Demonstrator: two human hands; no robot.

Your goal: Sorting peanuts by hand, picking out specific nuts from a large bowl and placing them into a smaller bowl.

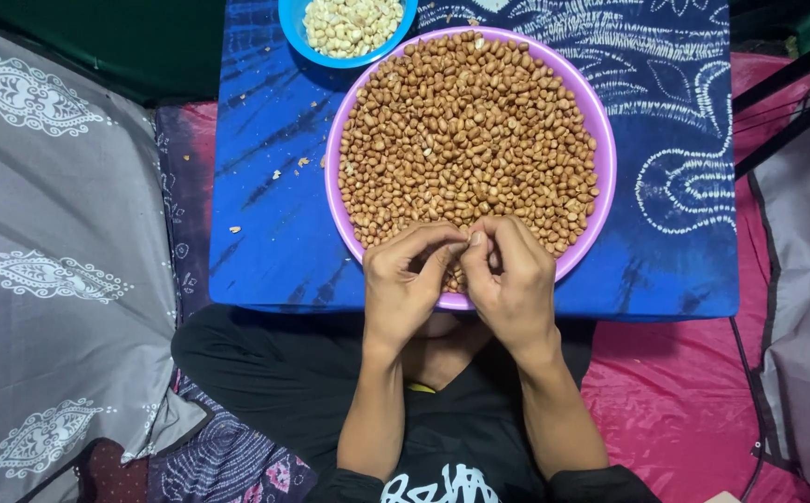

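Over the near rim of the wide purple plastic basin [600,140], heaped with brown-skinned peanuts [465,130], the left hand [403,284] and right hand [515,279] pinch one nut together; beyond it, the small blue bowl [295,28] holds few pale peeled nuts [351,23], so most seem unpeeled.

The blue bowl [304,37] is cut off by the top edge. Both hands cover the near rim of the purple basin [600,140]. Whatever the fingers [473,244] pinch is too small to identify. The forearms are cut off by the bottom edge.
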